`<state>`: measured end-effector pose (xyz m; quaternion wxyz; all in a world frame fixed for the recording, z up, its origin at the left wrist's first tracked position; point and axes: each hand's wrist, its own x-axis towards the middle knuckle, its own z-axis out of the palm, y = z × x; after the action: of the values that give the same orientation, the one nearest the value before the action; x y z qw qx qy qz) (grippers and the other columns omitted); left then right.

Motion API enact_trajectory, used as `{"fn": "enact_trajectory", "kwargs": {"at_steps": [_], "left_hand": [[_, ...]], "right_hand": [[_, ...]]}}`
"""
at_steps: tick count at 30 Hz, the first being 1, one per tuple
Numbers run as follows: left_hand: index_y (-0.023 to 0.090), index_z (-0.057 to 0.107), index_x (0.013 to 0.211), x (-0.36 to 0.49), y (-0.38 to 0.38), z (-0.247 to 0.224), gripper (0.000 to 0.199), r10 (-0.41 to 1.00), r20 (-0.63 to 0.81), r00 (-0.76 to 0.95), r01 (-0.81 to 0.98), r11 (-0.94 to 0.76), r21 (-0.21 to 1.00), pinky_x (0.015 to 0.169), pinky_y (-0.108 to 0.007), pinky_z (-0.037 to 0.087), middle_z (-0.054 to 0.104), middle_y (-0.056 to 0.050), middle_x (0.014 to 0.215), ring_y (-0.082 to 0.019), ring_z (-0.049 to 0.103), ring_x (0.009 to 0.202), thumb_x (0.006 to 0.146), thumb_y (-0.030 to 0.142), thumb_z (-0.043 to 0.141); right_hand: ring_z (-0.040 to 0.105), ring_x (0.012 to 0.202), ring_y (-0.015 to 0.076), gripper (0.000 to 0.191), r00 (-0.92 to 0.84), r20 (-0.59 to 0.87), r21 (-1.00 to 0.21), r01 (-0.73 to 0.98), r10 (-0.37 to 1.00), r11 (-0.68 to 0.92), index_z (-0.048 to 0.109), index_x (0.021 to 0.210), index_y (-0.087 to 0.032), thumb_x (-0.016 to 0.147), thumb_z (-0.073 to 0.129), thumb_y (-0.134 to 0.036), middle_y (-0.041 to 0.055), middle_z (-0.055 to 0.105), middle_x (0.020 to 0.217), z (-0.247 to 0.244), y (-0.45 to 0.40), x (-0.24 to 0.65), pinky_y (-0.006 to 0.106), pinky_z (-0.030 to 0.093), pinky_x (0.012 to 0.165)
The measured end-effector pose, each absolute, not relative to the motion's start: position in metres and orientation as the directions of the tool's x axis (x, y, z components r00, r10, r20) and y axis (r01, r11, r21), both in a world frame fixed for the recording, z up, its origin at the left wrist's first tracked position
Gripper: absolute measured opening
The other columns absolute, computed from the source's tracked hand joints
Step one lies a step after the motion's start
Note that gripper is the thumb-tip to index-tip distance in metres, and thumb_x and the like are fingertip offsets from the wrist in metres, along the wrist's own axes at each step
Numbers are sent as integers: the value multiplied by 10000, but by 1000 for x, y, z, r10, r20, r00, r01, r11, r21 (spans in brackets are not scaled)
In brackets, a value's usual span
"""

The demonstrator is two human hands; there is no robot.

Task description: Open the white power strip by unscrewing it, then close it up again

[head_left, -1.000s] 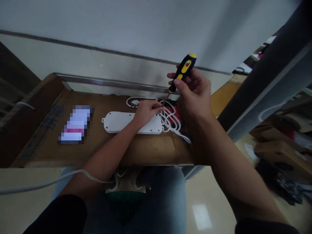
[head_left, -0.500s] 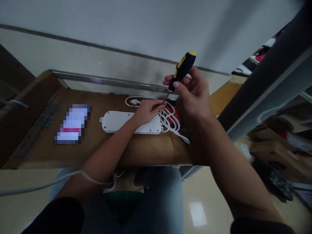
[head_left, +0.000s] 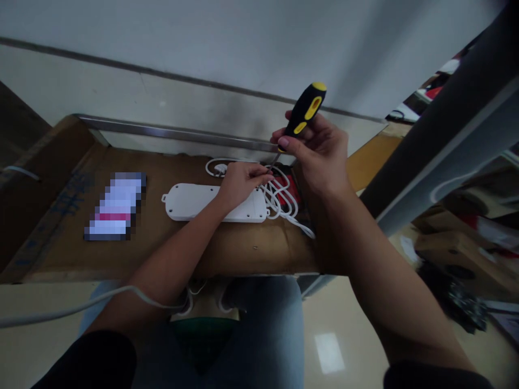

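Note:
A screwdriver (head_left: 305, 111) with a black and yellow handle is held in my right hand (head_left: 320, 148), thumb and fingers closed around the handle's lower part. Its thin shaft slants down to the left, toward the fingertips of my left hand (head_left: 243, 183). Those fingertips are pinched together at the shaft's lower end; the tip and anything between them are hidden. Under my left hand lies a white power strip (head_left: 194, 202), screw-hole side up, its middle partly covered by hand and forearm. The strip's coiled white cord (head_left: 281, 200) sits at its right end.
A phone (head_left: 115, 208), pixelated, lies to the left on the cardboard-lined tray (head_left: 227, 254). Something red (head_left: 290, 186) is under the cord. A metal rail (head_left: 174, 132) runs along the back, a dark post (head_left: 430, 113) stands right, and another cable (head_left: 73, 310) crosses in front.
The screwdriver handle has turned in my right hand, so its yellow inserts now face more to the right. My right-hand fingers have shifted on it. The view has moved slightly.

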<state>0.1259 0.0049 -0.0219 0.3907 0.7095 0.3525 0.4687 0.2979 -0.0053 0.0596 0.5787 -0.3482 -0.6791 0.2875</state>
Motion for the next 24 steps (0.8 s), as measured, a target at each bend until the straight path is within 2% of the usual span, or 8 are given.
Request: {"fn": "enact_trajectory", "kwargs": {"at_steps": [4, 8, 11, 15, 17, 19, 21, 24], "left_hand": [[149, 816, 826, 129, 0, -17, 173, 898, 351, 265, 112, -390, 914, 650, -259, 420, 752, -18, 719, -131, 616, 665, 842, 319, 843], [133, 806, 807, 131, -3, -15, 148, 911, 339, 236, 134, -376, 917, 660, -256, 420, 761, -30, 733, -126, 621, 673, 819, 269, 863], [128, 795, 796, 132, 0, -19, 168, 906, 350, 238, 124, -386, 914, 663, -252, 434, 768, -33, 748, -126, 630, 682, 814, 278, 869], [139, 811, 935, 129, 7, -24, 216, 836, 418, 355, 32, -458, 889, 764, -260, 515, 805, -45, 880, -146, 699, 789, 917, 350, 770], [146, 810, 1046, 126, 9, -23, 255, 791, 420, 444, -35, -453, 891, 835, -276, 552, 819, -57, 964, -164, 738, 873, 966, 364, 706], [139, 806, 1062, 123, 10, -21, 252, 772, 402, 493, -51, -435, 899, 850, -282, 565, 820, -63, 960, -172, 752, 887, 977, 342, 685], [132, 807, 1013, 122, 10, -18, 223, 769, 391, 505, -29, -438, 899, 832, -276, 561, 815, -60, 912, -172, 749, 858, 973, 313, 683], [141, 814, 987, 122, 8, -17, 213, 771, 399, 496, 5, -463, 887, 784, -267, 539, 808, -49, 875, -167, 732, 818, 969, 313, 689]], "right_hand": [[751, 1041, 214, 539, -96, 639, -737, 205, 763, 644, 567, 1193, -318, 825, 847, -595, 5, 771, 1068, 58, -5, 296, 418, 643, 897], [690, 842, 165, 480, 36, 731, -644, 367, 681, 672, 580, 950, -270, 770, 890, -589, -28, 667, 866, 54, 1, 298, 368, 618, 786], [643, 750, 146, 426, 35, 697, -679, 354, 716, 643, 625, 864, -240, 751, 928, -519, -26, 640, 795, 56, 1, 301, 369, 604, 763], [735, 885, 169, 376, -92, 619, -755, 206, 780, 623, 721, 1064, -254, 810, 899, -468, 5, 759, 963, 60, -5, 300, 378, 631, 880], [767, 987, 185, 477, -140, 592, -781, 143, 794, 608, 650, 1235, -308, 849, 862, -492, 0, 785, 1030, 60, -7, 297, 396, 632, 965], [773, 1030, 198, 594, -143, 597, -779, 129, 789, 613, 547, 1316, -348, 841, 864, -511, -17, 785, 1022, 59, -9, 295, 416, 637, 968], [762, 1010, 209, 608, -106, 641, -735, 202, 761, 647, 543, 1245, -337, 789, 905, -513, -26, 759, 987, 56, -9, 294, 418, 645, 904], [705, 884, 196, 466, -27, 698, -655, 377, 715, 654, 591, 961, -276, 748, 933, -509, -27, 665, 855, 54, -6, 296, 417, 636, 827]]}}
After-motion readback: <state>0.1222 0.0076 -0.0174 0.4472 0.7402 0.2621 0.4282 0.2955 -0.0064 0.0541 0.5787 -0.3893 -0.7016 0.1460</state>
